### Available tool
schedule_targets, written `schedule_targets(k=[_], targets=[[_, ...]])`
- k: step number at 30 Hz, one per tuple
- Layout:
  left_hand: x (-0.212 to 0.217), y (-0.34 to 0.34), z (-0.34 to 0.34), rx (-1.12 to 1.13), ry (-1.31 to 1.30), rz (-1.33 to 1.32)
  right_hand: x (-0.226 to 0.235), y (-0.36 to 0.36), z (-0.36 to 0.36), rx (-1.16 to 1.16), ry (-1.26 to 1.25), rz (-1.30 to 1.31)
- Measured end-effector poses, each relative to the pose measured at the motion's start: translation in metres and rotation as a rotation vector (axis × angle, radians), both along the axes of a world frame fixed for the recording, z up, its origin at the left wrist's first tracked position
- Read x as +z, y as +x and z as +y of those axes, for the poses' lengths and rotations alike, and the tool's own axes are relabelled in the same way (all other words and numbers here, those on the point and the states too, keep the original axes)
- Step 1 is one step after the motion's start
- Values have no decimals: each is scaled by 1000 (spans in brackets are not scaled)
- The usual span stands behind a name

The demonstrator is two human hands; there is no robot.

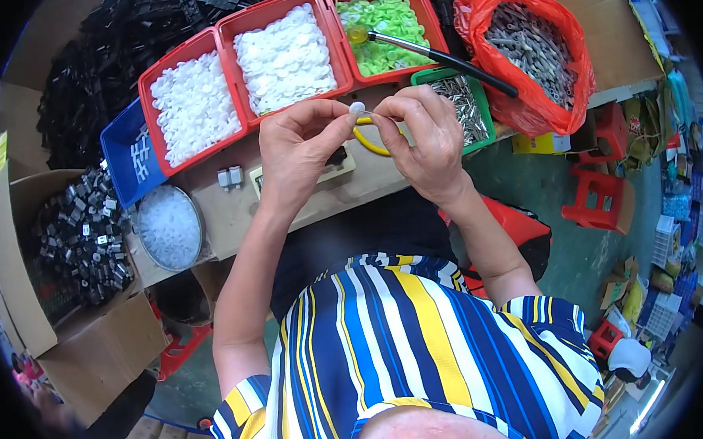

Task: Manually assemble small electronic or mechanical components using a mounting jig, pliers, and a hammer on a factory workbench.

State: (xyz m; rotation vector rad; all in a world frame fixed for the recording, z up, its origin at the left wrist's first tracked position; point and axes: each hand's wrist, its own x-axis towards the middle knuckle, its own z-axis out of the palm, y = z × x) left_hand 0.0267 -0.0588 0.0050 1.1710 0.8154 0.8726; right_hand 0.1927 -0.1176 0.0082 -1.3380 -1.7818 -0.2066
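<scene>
Presently, note white disc [357, 107] over bench [232, 218], at the meeting fingertips of both hands. Find left hand [300, 147] grasping white disc in a thumb-and-forefinger pinch. Find right hand [427, 140] likewise pinching, apparently on a thin metal piece [366, 114] beside it. Read this two-handed fingertip hold as likely chosen for fine control and a clear line of sight. See yellow loop [373, 143] below right fingertips; cannot tell whether gripped. Note red trays [231, 79] beyond, sorted by colour, and green tray [485, 113] of metal pins [466, 106] alongside, presumably for short reach.
</scene>
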Motion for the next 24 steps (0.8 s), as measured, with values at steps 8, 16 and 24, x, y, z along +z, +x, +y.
schedule_targets(k=[8, 16, 24], targets=[[0, -8, -5, 33, 53, 54, 3, -8, -2, -9, 18, -50], [4, -3, -8, 46, 77, 112, 4, -6, -5, -7, 31, -65], [-1, 5, -17, 144, 446, 206, -1, -5, -8, 3, 4, -39]])
